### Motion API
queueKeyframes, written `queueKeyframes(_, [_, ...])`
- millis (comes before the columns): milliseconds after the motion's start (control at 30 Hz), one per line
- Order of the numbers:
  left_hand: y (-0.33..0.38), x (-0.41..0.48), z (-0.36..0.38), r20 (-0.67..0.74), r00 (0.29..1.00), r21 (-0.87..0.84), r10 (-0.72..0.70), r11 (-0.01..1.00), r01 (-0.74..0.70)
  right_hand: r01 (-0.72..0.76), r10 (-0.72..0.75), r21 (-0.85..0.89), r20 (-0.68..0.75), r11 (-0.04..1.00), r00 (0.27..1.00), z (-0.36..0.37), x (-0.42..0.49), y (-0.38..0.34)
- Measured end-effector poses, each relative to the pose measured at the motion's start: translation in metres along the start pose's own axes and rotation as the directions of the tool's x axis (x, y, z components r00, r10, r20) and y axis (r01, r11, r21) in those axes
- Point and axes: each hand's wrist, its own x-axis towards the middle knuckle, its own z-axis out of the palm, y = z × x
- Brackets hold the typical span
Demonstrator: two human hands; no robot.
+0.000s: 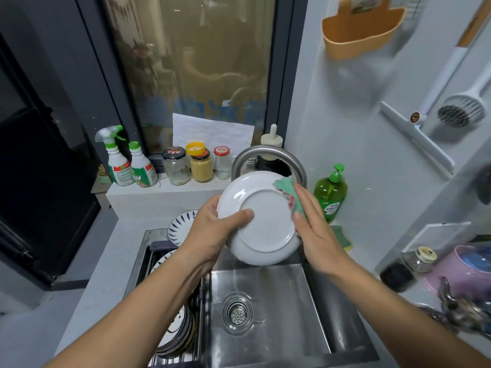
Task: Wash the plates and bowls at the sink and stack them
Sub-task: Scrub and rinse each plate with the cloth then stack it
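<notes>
Reaches both arms (127, 314) over the sink (279, 282). Grips the plate (261, 216) by its left rim with the left hand (212, 229), thumb on its back. Presses the cloth (288, 192) on the right rim with the right hand (316, 229), fingers straight.

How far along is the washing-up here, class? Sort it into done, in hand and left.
Likely done: a blue-patterned dish and a stack of plates sit left of the sink. In hand: the left hand grips a white plate over it while the right hand presses a green cloth to its rim. Left: rinsing and stacking this plate; the sink shows no other dishes.
</notes>
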Motion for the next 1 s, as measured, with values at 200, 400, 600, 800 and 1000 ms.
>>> queueKeyframes(200, [0.000,-0.003,0.009,0.120,0.992,0.152,0.033,0.987,-0.051,0.032,-0.035,-0.195,-0.012,0.980,0.999,-0.009,0.033,-0.019])
queueKeyframes(400, [0.003,0.002,0.013,-0.119,0.993,-0.145,0.013,0.989,-0.031,-0.104,0.116,0.085,-0.160,0.991,0.980,0.015,0.014,-0.009])
queueKeyframes(600, [-0.023,-0.014,0.043,-0.221,0.971,-0.402,-0.091,0.916,-0.006,-0.215,0.350,0.325,-0.445,0.921,0.824,0.055,0.003,-0.031])
queueKeyframes(800, [-0.009,-0.005,0.019,-0.058,0.979,-0.352,-0.195,0.922,0.162,-0.224,0.259,0.215,-0.152,0.951,0.954,-0.002,0.025,-0.023])
queueKeyframes(1000, [0.019,0.015,0.000,0.221,0.929,0.074,-0.296,0.955,0.287,-0.115,0.098,0.051,0.252,0.992,0.963,-0.032,0.041,-0.036])
